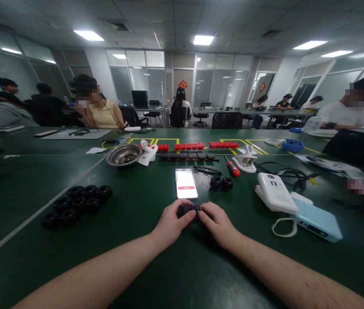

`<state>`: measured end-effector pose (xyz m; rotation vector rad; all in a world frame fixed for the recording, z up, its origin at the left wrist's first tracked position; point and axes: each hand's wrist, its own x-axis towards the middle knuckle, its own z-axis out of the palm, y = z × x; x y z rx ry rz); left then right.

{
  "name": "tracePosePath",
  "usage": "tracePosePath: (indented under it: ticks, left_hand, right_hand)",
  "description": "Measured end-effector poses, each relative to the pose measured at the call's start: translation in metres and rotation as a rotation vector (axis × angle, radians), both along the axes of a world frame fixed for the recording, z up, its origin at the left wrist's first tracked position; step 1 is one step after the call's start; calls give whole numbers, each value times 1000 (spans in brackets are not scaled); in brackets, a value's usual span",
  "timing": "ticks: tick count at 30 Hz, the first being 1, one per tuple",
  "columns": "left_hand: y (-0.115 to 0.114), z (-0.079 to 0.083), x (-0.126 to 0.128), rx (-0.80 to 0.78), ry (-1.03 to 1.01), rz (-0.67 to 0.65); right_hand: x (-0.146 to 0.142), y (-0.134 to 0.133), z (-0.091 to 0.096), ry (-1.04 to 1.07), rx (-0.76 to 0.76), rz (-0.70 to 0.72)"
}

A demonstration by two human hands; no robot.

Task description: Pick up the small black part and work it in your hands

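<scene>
As both hands meet at the lower centre of the frame, I log from my remote station: item one, left hand (pixel 171 224), fingers curled and closed on the left side of a small black part (pixel 188 210); item two, right hand (pixel 219 223), likewise closed on the right side of it, so the part sits pinched between the two, low over the green table (pixel 156 274); whether it touches the table I cannot tell. Directly above the part in the frame lies a phone (pixel 186 183), flat and screen up, just beyond the fingertips. Right of the phone, two black wheels (pixel 221 183) lie side by side, touching. At centre left, a heap of black wheels (pixel 77 202), well apart from the hands. At upper centre left, a metal bowl (pixel 124 154) with contents too small for me to identify. Beyond the phone, a row of black blocks (pixel 188 156), and behind it a row of red blocks (pixel 190 146). A red-handled screwdriver (pixel 232 167) lies near the right end of the black row. Right of centre, a white device (pixel 275 192) sits just beside a pale blue box (pixel 317 219), with a white loop (pixel 284 227) lying in front of them. Other people sit along the far side of the table.
</scene>
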<state>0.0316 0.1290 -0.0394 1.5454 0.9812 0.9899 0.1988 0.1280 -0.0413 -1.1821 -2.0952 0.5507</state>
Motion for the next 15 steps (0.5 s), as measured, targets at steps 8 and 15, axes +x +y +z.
tracePosePath:
  ticks: [8, 15]
  left_hand:
    - [6, 3, 1, -156, -40, 5]
    - [4, -1, 1, -57, -26, 34]
  right_hand:
    - [-1, 0, 4, 44, -41, 12]
    - [-2, -2, 4, 209, -154, -16]
